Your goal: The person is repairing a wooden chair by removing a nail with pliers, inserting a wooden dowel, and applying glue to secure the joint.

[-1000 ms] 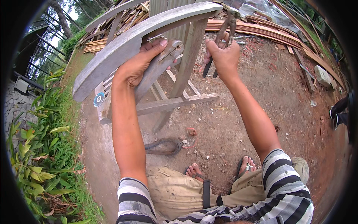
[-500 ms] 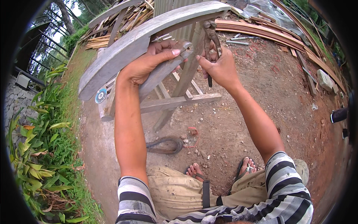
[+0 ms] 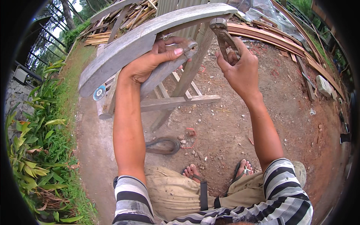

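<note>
My left hand [image 3: 148,63] is wrapped around the end of a grey weathered wooden bar [image 3: 159,77], thumb on top and fingers curled beneath the curved wooden rail [image 3: 144,37]. The bar's rounded tip is split or notched. A small metal piece shows by the fingers under the rail; its kind is unclear. To the right, my right hand [image 3: 242,69] grips rusty pincers [image 3: 222,33] by their handles, jaws upward. The pincers are tilted, apart from the bar's tip and close below the rail's right end. Fingers partly hide the handles.
Slanted legs and a crosspiece [image 3: 183,102] of the wooden frame stand below. A blue-rimmed disc [image 3: 99,92] is at its left. Coiled wire [image 3: 163,145] lies on the dirt before my feet. Stacked boards [image 3: 270,35] lie behind; plants [image 3: 41,165] grow at left.
My right hand has moved right, away from the bar's tip, and the pincers have tilted with their jaws shifting slightly right. My left hand keeps its hold on the bar.
</note>
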A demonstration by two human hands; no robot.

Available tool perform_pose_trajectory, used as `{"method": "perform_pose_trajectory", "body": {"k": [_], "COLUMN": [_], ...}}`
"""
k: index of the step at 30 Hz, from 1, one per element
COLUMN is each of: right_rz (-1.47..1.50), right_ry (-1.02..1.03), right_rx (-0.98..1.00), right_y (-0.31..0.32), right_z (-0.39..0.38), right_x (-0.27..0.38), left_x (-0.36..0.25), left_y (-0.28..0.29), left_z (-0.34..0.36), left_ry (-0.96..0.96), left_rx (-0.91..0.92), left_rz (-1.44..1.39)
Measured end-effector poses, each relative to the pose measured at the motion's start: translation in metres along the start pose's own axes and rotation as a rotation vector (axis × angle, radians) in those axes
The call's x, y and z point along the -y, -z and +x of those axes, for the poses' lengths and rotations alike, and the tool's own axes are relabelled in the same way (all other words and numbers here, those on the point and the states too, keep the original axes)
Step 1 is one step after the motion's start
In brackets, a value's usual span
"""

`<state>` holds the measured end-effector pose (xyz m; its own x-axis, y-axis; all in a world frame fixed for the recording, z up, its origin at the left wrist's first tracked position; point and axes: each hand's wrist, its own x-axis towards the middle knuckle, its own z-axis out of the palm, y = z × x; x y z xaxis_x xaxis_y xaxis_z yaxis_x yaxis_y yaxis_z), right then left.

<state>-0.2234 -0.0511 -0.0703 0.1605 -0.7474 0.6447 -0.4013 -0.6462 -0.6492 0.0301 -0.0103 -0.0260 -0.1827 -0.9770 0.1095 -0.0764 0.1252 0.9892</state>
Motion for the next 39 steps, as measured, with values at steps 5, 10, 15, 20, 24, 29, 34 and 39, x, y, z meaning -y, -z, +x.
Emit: {"method": "perform_pose_trajectory", "body": {"k": [5, 10, 15, 20, 24, 29, 34, 39], "right_rz": [-0.074, -0.016, -0.245, -0.086, -0.126, -0.019, -0.187, 0.020], "right_ry": [0.015, -0.193, -0.077, -0.235, -0.127, 0.001, -0.039, -0.047], "right_rx": [-0.028, 0.032, 0.171, 0.121, 0.050, -0.025, 0.155, 0.029], "right_y": [0.000, -0.006, 0.001, -0.016, -0.017, -0.037, -0.052, -0.058], "right_z": [0.007, 0.009, -0.002, -0.013, -0.023, -0.045, -0.058, -0.062], "right_x": [-0.008, -0.005, -0.001, -0.006, 0.002, 0.005, 0.006, 0.010], "left_x": [-0.008, 0.004, 0.001, 0.013, 0.013, -0.003, 0.008, 0.010], "left_y": [-0.002, 0.007, 0.001, 0.007, 0.006, -0.001, 0.000, 0.008], "left_z": [0.004, 0.011, 0.008, 0.016, 0.015, 0.010, 0.012, 0.013], "left_ry": [0.128, 0.134, 0.132, 0.170, 0.160, 0.155, 0.064, 0.150], "left_rx": [0.006, -0.017, -0.048, -0.064, -0.108, -0.008, -0.042, -0.003], "left_rz": [0.008, -0.037, -0.125, -0.116, -0.086, -0.062, 0.046, 0.008]}}
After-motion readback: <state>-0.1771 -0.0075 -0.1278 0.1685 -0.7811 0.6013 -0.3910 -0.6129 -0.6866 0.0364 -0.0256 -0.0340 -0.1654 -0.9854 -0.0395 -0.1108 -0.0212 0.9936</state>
